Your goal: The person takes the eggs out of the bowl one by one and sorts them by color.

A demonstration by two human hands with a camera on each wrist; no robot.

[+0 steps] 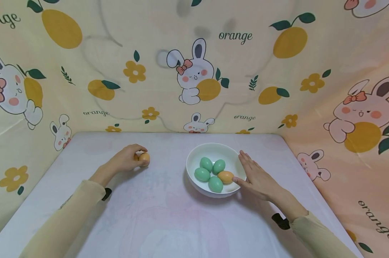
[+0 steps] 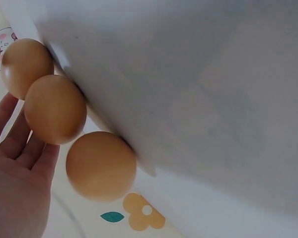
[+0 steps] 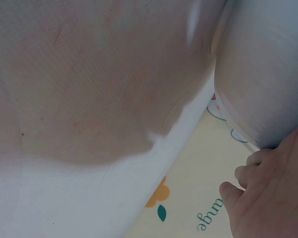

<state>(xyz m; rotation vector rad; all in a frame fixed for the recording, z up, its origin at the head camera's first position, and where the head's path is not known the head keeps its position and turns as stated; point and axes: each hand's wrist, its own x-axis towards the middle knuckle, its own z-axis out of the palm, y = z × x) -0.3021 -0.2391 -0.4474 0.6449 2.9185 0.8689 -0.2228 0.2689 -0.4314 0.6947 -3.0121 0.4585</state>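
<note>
beige sleeves (image 1: 65, 215) come nearest, running up from the lower edge, with dark wristbands (image 1: 280, 221) at their cuffs. the left hand (image 1: 126, 158) is curled, thumb and forefinger pinching a brown egg (image 1: 144, 158) on the left part of the table (image 1: 165, 218); the left wrist view shows three brown eggs (image 2: 101, 166) lying in a row beside the fingers. the right hand (image 1: 259, 178) is open with its fingers extended, gripping nothing, laid along the right side of a white bowl (image 1: 218, 151), thumb over the rim. inside sit four green eggs (image 1: 206, 164) and one yellow-orange egg (image 1: 225, 177), close to that thumb. behind the table hangs a cream cloth (image 1: 149, 21) printed with rabbits and oranges
</note>
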